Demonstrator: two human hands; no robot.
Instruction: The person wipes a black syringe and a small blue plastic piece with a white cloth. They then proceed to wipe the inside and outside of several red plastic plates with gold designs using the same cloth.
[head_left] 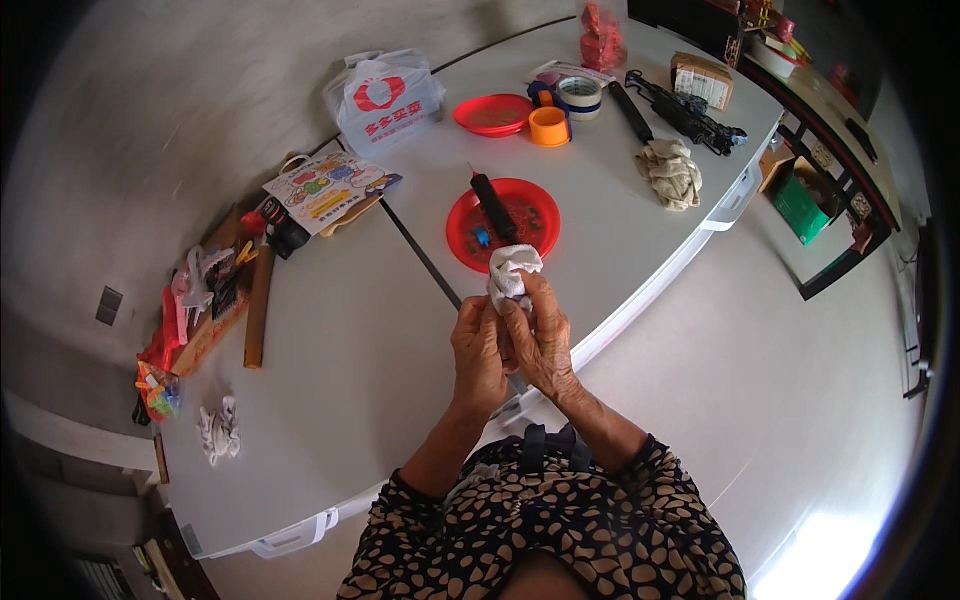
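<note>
A crumpled white cloth (512, 272) is bunched between my two hands, just past the near edge of the table. My right hand (541, 345) grips it from the right, thumb laid over it. From the left, my left hand (480, 358) has its fingers closed at the cloth's lower edge. Beyond the cloth is a round red plate (458, 232) with small dark bits and a little blue piece (482, 236) in it. A black cylinder with a thin pointed tip (493, 207) slants over the plate. Its near end meets the cloth, and I cannot tell whether the cloth wraps it.
Farther back are another red plate (493, 116), an orange ring (549, 127), tape (579, 98) and a plastic bag (385, 105). Rightward lie a beige cloth (670, 175), a black tool-like object (690, 115) and a carton (702, 80). A cluttered box (215, 325) and white rag (220, 430) are left.
</note>
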